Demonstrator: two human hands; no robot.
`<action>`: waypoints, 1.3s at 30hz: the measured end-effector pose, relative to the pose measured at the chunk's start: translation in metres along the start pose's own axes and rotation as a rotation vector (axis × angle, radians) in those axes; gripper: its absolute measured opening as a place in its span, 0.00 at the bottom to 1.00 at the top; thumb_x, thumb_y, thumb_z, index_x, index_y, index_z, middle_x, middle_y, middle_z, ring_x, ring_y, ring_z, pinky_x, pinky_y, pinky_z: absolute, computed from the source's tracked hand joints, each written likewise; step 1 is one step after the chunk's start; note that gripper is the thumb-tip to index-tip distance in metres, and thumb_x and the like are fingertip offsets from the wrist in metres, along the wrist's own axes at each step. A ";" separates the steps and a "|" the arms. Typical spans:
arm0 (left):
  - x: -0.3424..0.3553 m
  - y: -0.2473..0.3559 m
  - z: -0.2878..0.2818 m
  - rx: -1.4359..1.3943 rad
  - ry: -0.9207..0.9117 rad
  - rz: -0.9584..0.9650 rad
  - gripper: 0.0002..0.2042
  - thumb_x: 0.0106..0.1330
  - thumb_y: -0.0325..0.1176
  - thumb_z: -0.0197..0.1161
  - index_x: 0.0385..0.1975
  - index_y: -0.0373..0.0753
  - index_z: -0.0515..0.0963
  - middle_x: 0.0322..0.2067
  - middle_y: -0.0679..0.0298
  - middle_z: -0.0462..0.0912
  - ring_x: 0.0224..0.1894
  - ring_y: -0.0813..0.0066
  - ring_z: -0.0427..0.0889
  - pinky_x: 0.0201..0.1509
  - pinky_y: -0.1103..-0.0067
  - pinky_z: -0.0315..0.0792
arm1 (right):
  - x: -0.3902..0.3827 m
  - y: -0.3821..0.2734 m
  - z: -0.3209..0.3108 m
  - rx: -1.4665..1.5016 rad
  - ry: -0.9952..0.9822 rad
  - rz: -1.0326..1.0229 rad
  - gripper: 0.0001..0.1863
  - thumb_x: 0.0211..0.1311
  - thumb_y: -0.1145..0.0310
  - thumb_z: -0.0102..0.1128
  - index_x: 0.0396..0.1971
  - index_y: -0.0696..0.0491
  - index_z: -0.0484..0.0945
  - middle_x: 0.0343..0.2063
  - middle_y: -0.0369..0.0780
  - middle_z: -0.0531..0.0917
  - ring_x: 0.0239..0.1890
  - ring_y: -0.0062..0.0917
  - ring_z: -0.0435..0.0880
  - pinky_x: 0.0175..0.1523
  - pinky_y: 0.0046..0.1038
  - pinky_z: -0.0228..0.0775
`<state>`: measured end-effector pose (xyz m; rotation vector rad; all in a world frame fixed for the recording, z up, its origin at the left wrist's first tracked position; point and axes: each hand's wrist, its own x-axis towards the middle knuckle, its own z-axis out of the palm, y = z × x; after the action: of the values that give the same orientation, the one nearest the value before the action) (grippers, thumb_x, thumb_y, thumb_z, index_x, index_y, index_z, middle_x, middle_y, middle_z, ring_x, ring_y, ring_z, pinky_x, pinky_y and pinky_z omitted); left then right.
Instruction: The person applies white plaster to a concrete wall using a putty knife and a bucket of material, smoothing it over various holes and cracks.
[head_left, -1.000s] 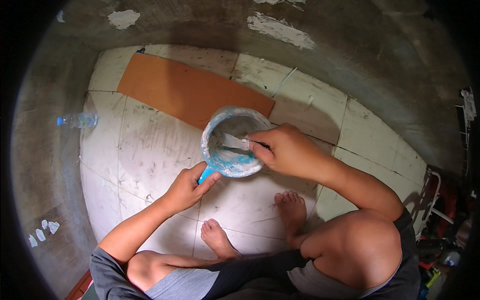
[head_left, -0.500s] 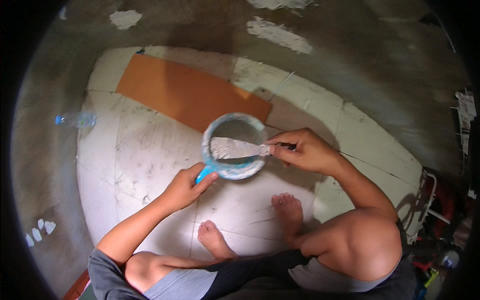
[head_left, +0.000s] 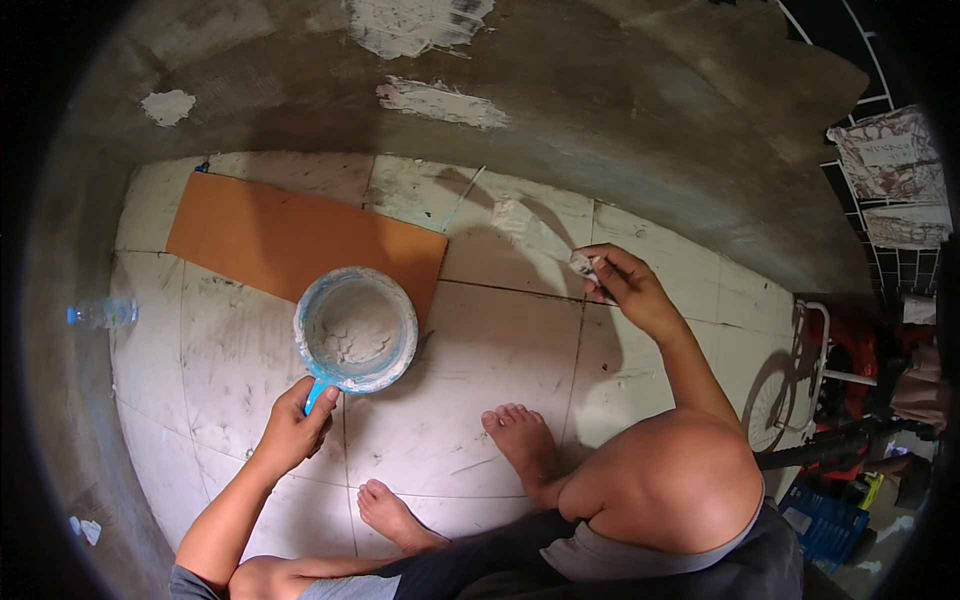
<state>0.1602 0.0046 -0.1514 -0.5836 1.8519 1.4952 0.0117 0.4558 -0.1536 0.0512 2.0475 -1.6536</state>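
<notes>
A round blue pot (head_left: 312, 345), its rim caked with dried white matter, is held up by its short handle in my left hand (head_left: 289, 432). Whitish paste (head_left: 357, 330) lies lumpy in the bottom of the pot. My right hand (head_left: 630, 285) grips a putty knife (head_left: 535, 230) by the handle, well to the right of the pot. The blade is coated with whitish paste and points up and left. Part of the knife's handle is hidden by my fingers.
An orange board (head_left: 280, 230) lies on the pale tiled floor (head_left: 460, 370) near the wall (head_left: 600, 110), which has white patches (head_left: 440, 102). At the left lies a clear plastic bottle (head_left: 105, 313). A white metal frame (head_left: 822, 350) and a blue box (head_left: 822, 525) stand at the right.
The putty knife has come out of the pot and moved up and right in my right hand. My left hand and the pot have shifted left and down in the view.
</notes>
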 end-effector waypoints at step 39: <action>-0.001 0.000 -0.005 -0.029 -0.008 -0.019 0.14 0.78 0.45 0.56 0.40 0.39 0.72 0.15 0.74 0.66 0.13 0.87 0.60 0.14 0.82 0.55 | 0.045 -0.069 -0.137 -0.819 0.465 -0.176 0.28 0.66 0.41 0.65 0.35 0.56 0.87 0.19 0.34 0.78 0.25 0.17 0.73 0.33 0.25 0.66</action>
<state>0.1598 -0.0008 -0.1500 -0.6071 1.8166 1.5118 -0.0998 0.5523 -0.0905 -0.0316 3.0122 -0.8106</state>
